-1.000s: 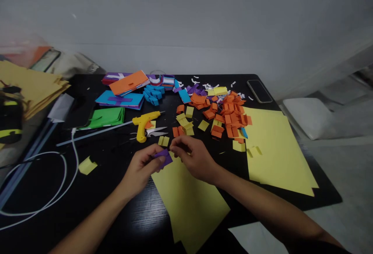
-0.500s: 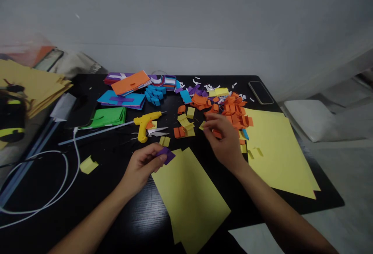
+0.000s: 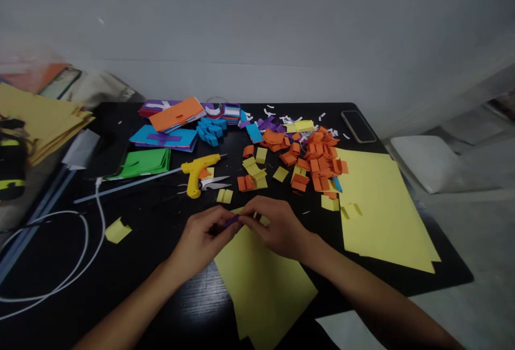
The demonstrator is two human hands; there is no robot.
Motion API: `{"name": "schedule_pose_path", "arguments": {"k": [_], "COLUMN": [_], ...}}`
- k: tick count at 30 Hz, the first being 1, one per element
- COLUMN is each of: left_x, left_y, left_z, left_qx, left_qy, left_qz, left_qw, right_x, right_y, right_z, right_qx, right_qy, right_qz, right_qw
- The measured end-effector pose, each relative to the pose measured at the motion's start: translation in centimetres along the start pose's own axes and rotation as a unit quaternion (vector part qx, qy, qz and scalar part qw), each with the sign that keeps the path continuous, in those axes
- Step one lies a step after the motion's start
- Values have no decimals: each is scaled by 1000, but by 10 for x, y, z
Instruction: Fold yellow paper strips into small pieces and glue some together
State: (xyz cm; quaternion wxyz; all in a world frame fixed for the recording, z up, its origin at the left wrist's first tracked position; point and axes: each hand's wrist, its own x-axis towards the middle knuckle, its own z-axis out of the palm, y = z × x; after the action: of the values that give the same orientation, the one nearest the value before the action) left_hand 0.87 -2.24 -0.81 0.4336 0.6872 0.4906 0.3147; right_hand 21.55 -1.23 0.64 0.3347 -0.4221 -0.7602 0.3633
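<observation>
A small purple piece of paper is pinched between the fingertips of my left hand. My right hand meets it from the other side, thumb and forefinger closed on the paper's edge, so most of the piece is hidden. Both hands hover over the top end of yellow paper sheets lying on the black table. Just beyond my left hand are a folded yellow paper piece, scissors and a yellow glue gun.
Orange folded paper pieces are heaped at the centre right, with white scraps behind. Larger yellow sheets and a phone lie right. Folded coloured papers stack at the back left. A white cable loops at left.
My right hand has come left and down from the small paper pieces to meet my left hand at the purple paper. The view has shifted slightly.
</observation>
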Motion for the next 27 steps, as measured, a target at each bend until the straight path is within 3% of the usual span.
{"name": "schedule_pose_path", "arguments": {"k": [3, 6, 9, 13, 16, 20, 23, 27], "left_x": [0, 1, 3, 4, 3, 2, 2, 0], "left_y": [1, 3, 4, 5, 4, 3, 3, 4], "left_z": [1, 1, -1, -4, -4, -2, 0, 1], "left_qx": [3, 0, 10, 7, 12, 26, 31, 31], "left_qy": [-5, -8, 9, 43, 57, 51, 49, 21], "left_qz": [-9, -22, -13, 53, 107, 142, 144, 126], "left_qw": [1000, 1000, 1000, 998, 993, 988, 988, 991], "right_x": [-3, -2, 1, 3, 3, 0, -3, -3], "right_y": [3, 4, 8, 12, 12, 7, 3, 3], "right_z": [-3, -10, -20, -28, -22, -7, 2, 3], "right_qx": [-109, -135, -100, -37, 17, 99, 99, 152], "right_qy": [-23, -19, 46, 130, 112, 46, 35, 50], "right_qz": [-75, -88, -54, 47, 91, 25, -14, 36], "right_qw": [991, 987, 992, 990, 989, 994, 994, 987]}}
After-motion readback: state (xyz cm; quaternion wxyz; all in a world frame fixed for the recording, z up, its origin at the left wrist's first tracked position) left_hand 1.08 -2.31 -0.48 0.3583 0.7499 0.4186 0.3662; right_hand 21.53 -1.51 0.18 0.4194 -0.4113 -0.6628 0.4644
